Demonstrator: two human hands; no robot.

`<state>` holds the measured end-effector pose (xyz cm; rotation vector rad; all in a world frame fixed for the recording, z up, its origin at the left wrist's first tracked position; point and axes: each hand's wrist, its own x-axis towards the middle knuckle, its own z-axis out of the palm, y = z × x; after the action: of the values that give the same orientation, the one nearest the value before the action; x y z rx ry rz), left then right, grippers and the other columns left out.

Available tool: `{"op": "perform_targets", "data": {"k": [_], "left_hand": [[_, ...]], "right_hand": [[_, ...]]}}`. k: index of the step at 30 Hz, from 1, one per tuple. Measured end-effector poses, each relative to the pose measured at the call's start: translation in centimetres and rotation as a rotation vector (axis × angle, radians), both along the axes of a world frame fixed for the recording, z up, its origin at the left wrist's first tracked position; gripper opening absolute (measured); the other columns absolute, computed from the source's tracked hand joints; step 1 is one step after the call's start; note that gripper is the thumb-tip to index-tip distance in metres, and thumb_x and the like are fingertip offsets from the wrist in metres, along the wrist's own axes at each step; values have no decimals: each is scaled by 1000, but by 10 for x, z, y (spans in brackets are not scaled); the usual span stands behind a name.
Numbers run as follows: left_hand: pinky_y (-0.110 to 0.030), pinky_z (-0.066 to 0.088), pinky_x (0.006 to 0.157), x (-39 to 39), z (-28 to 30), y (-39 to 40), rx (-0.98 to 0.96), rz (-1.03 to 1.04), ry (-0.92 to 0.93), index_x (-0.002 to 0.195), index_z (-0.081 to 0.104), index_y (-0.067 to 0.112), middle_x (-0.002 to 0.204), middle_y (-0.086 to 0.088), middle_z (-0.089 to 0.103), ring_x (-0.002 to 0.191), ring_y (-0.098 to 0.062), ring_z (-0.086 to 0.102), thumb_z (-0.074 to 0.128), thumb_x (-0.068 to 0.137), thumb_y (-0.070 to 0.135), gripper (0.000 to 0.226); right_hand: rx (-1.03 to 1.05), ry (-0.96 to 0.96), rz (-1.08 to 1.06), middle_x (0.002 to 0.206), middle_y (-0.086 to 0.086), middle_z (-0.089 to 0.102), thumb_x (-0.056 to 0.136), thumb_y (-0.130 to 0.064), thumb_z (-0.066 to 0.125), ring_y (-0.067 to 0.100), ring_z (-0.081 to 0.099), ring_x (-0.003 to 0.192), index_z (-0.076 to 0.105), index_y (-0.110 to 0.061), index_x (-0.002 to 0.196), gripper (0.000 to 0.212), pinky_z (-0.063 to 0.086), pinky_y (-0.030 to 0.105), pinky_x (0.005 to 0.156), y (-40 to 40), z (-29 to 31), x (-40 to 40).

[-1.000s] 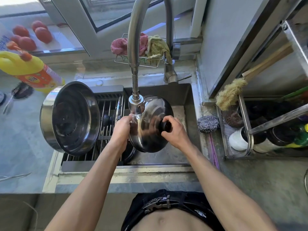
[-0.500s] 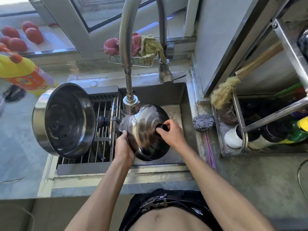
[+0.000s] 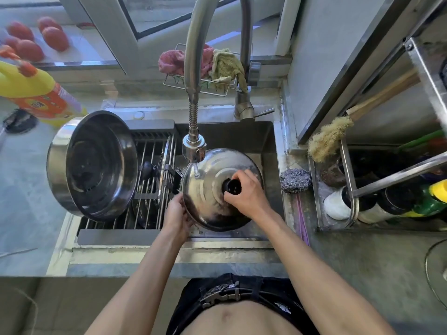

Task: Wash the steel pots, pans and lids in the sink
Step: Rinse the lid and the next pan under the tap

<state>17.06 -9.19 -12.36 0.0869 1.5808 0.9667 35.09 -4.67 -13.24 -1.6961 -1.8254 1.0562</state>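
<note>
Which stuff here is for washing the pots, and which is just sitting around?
For the washing:
steel lid, held by right hand and left hand
faucet
big steel pot
sink
steel wool

Just sitting around:
tomatoes
yellow bottle
brush
cloths

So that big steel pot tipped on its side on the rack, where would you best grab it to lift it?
Probably by the rim. The pot lies tilted on the drying rack, mouth facing the sink, and no handle shows. Come from the right, fingers inside the wall, thumb outside. Both hands are busy now: the left hand steadies the lid, the right hand grips its knob.
</note>
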Motion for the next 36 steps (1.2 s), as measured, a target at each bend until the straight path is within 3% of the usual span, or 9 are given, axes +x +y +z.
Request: {"op": "perform_targets", "data": {"k": [10, 13, 16, 20, 24, 28, 30, 33, 36], "left_hand": [[-31, 52, 69, -3, 0, 8, 31, 37, -9, 105, 69, 20, 97, 1, 74, 87, -15, 68, 43, 106, 47, 37], [-35, 58, 80, 2, -6, 5, 43, -28, -19, 124, 69, 16, 115, -7, 76, 100, -19, 72, 49, 102, 52, 46], [-38, 60, 77, 0, -9, -2, 0, -55, 2, 132, 63, 16, 120, -10, 73, 107, -26, 72, 56, 102, 46, 43], [-32, 58, 63, -5, -10, -4, -1, -45, 20, 133, 59, 15, 117, -8, 72, 99, -22, 70, 58, 102, 41, 41], [-35, 58, 68, -9, -12, -1, 28, -95, 24, 133, 58, 15, 118, -8, 70, 101, -22, 68, 55, 104, 36, 36], [-37, 51, 78, -11, -8, 0, -13, -41, -78, 107, 65, 15, 94, -5, 66, 85, -20, 63, 49, 106, 37, 28], [-43, 50, 85, -13, -6, 3, -10, 64, -185, 106, 64, 8, 98, -10, 64, 90, -24, 62, 46, 107, 28, 27], [-55, 49, 97, -12, 1, 16, 61, 219, -307, 125, 55, -4, 120, -26, 63, 112, -36, 62, 33, 109, 10, 30], [-50, 49, 94, -2, 16, 34, 37, 333, -348, 115, 55, -7, 111, -29, 63, 104, -36, 63, 31, 109, 6, 28]], "right_hand": [[89, -34, 145, 113, 3, 50, 75, -17, 73, 21, 52, 108, 60, -12, 113, 40, 46, 35, 96, 6, 7, -15], [70, -35, 111, 122, 8, 54, 77, -14, 73, 24, 52, 116, 59, -8, 123, 48, 42, 31, 100, 12, 9, -27], [40, -45, 93, 126, 12, 56, 78, -11, 71, 25, 50, 120, 58, -4, 125, 49, 38, 25, 97, 20, 9, -37], [34, -43, 74, 116, 12, 59, 76, -10, 72, 26, 54, 111, 61, -4, 117, 43, 35, 18, 87, 25, 5, -37], [43, -18, 30, 111, 7, 60, 73, -9, 74, 22, 55, 106, 63, -6, 112, 40, 33, 16, 83, 26, 4, -28], [35, 45, -36, 109, 7, 66, 72, -9, 76, 22, 59, 103, 66, -8, 109, 38, 36, 17, 82, 25, 7, -20], [4, 85, -113, 112, 7, 68, 74, -11, 77, 21, 62, 105, 68, -10, 113, 40, 43, 22, 89, 27, 8, -13], [-91, 103, -150, 122, 7, 67, 83, -17, 75, 14, 61, 103, 64, -11, 127, 45, 42, 17, 89, 28, 8, 0], [-106, 63, -75, 135, 4, 59, 90, -32, 69, 11, 56, 112, 55, -14, 139, 54, 38, 18, 94, 18, 13, 14]]}}
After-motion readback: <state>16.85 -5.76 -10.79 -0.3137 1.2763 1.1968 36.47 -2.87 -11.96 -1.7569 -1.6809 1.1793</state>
